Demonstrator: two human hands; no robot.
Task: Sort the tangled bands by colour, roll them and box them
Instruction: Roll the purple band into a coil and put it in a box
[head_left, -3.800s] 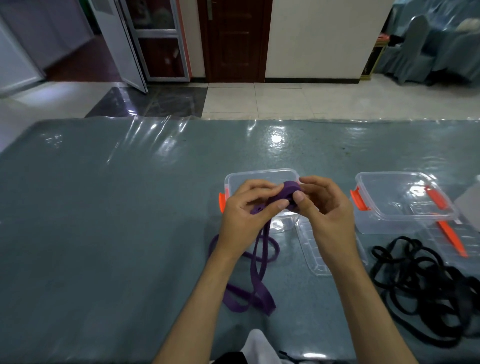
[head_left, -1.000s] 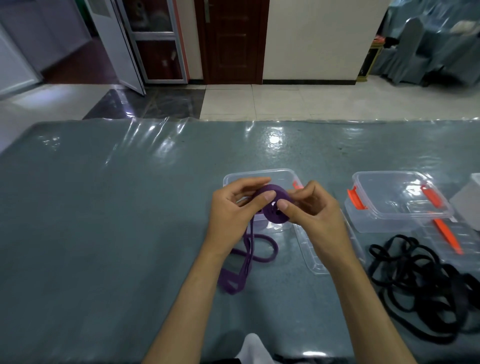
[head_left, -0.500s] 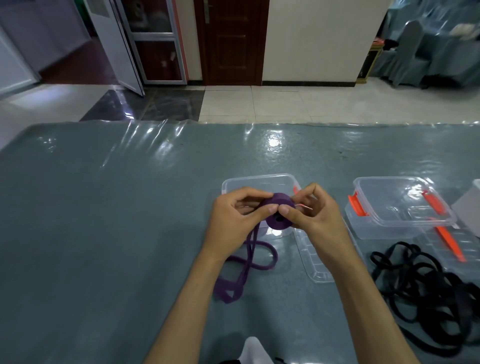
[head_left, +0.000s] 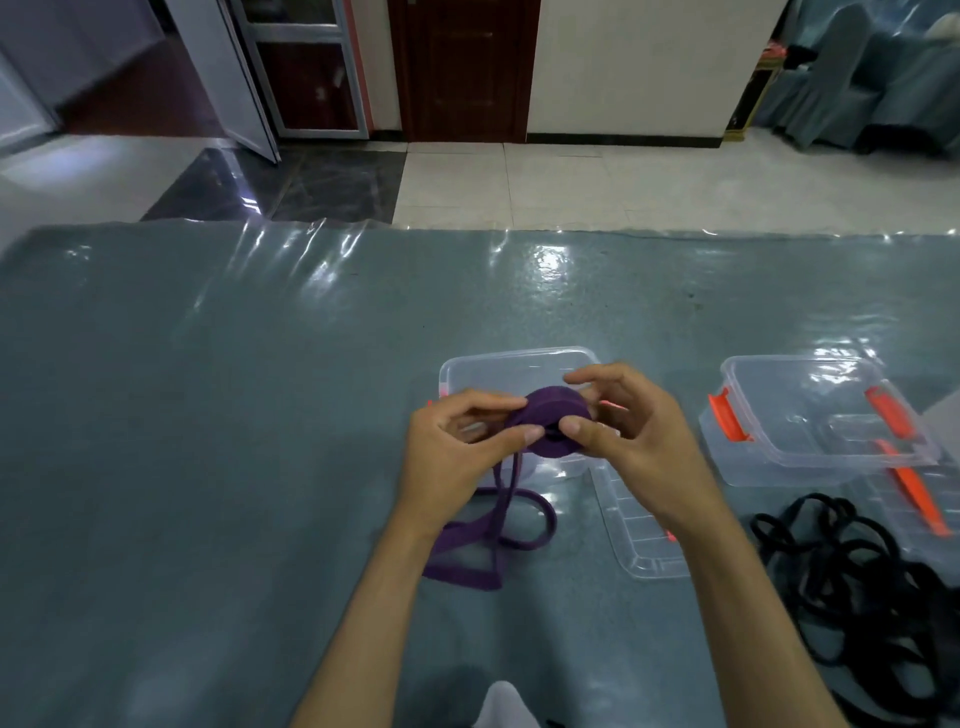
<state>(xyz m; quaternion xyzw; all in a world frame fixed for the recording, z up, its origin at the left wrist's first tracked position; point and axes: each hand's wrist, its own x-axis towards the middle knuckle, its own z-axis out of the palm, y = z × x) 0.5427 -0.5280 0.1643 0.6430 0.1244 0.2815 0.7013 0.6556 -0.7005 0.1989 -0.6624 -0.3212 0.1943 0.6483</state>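
The left hand (head_left: 457, 457) pinches the purple band (head_left: 556, 426) between thumb and curled fingers, at the spot where the loose strap leaves the roll. The right hand (head_left: 634, 436) holds the roll itself, thumb pressed on its near face and fingers arched over its far side. The wound part of the band is a thick purple disc held in the air between the two hands, above the near edge of a clear plastic box (head_left: 519, 364) that sits open on the counter (head_left: 208, 415). From the left hand the unrolled tail of the band drops down and lies in loose loops on the counter, just in front of that box and beside the left forearm.

A clear lid (head_left: 639, 535) lies flat on the counter under the right wrist, touching the near right corner of the box. Further right stands a second clear box (head_left: 810, 415) with orange clips (head_left: 727, 421), and beside it another lid with orange clips. In front of the second box a tangle of black bands (head_left: 852, 582) spreads over the counter toward the right edge of view. The counter is grey-blue and covered with a shiny clear sheet. Beyond it are a tiled floor, a dark wooden door (head_left: 462, 67) and covered chairs (head_left: 883, 73). No brand, label or writing can be read anywhere.
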